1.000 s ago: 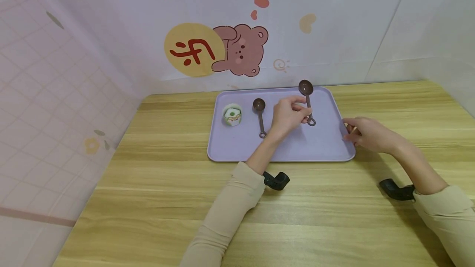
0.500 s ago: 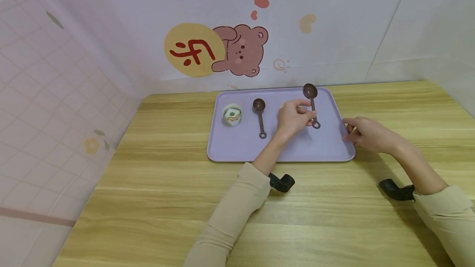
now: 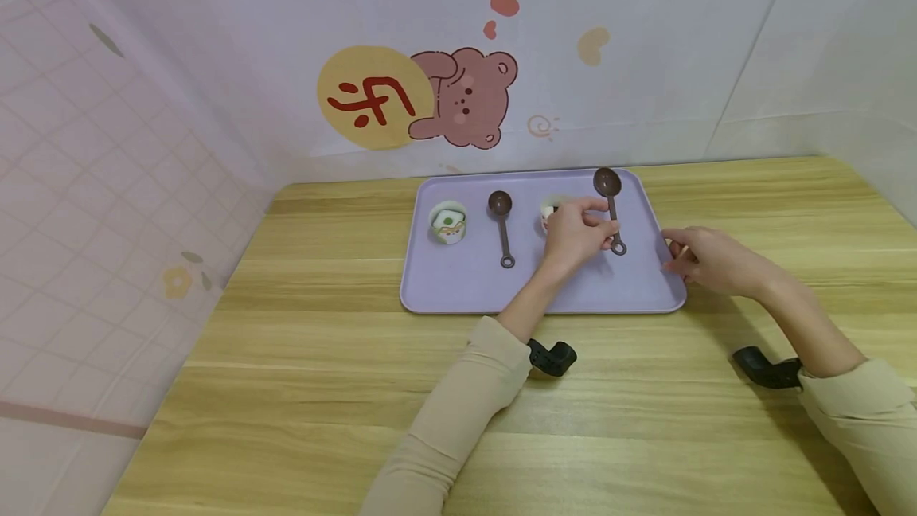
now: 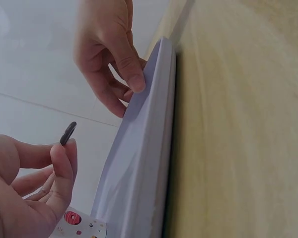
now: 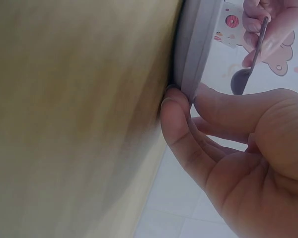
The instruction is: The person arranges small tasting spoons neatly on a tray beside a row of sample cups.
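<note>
My left hand (image 3: 573, 239) pinches the handle of a brown measuring spoon (image 3: 607, 182) above the right part of a lilac tray (image 3: 466, 285). In the right wrist view the spoon (image 5: 241, 80) hangs clear of the tray, bowl away from the fingers. My right hand (image 3: 716, 261) grips the tray's right edge, thumb on the inside and fingers on the outer side, as the right wrist view shows. A second brown measuring spoon (image 3: 501, 203) lies on the tray, left of my left hand. Behind that hand a small patterned cup (image 3: 548, 212) is partly hidden.
Another small cup (image 3: 449, 231), with a white and green thing in it, stands at the tray's left. The wooden table (image 3: 301, 388) extends around the tray. A white wall (image 3: 645, 86) with a bear print rises right behind the tray.
My left hand has moved right and slightly toward me with the measuring spoon, uncovering part of the patterned cup. My right hand has stayed at the tray's edge.
</note>
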Demonstrator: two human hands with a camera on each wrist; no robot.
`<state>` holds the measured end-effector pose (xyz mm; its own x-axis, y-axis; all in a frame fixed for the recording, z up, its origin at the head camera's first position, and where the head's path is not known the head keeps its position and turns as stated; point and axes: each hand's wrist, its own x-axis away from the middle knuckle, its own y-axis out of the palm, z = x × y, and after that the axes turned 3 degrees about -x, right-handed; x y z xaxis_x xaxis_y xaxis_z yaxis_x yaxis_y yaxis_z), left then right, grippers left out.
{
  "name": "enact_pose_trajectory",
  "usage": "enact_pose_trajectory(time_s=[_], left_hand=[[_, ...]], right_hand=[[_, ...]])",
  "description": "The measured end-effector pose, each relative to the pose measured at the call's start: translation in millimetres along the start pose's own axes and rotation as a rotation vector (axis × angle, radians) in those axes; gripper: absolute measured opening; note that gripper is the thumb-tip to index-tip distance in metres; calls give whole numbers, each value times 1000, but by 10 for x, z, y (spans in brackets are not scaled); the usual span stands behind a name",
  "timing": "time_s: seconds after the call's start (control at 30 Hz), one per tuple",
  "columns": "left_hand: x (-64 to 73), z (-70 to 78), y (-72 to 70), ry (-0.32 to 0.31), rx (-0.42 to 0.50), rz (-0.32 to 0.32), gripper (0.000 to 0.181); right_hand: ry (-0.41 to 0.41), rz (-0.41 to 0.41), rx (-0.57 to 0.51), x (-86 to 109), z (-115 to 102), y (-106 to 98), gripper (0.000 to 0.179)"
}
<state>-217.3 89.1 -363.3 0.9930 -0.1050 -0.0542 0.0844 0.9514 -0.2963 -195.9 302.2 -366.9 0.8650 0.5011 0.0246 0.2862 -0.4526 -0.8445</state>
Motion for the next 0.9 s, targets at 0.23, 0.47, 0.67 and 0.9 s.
enact_pose_trajectory(time_s=[0.23, 0.47, 0.67, 0.9], left_hand=[[11, -9, 74, -1, -103, -14, 25], [-1, -28, 129, -18, -171, -11, 24], [-21, -48, 166, -48, -263, -6, 24], [-29, -65, 212, -68, -266, -6, 21]], right_hand=[[10, -2, -5, -2, 0, 2, 19], [-1, 0, 11, -5, 13, -1, 18], [2, 0, 17, -3, 18, -6, 22], [4, -4, 8, -4, 15, -8, 21]])
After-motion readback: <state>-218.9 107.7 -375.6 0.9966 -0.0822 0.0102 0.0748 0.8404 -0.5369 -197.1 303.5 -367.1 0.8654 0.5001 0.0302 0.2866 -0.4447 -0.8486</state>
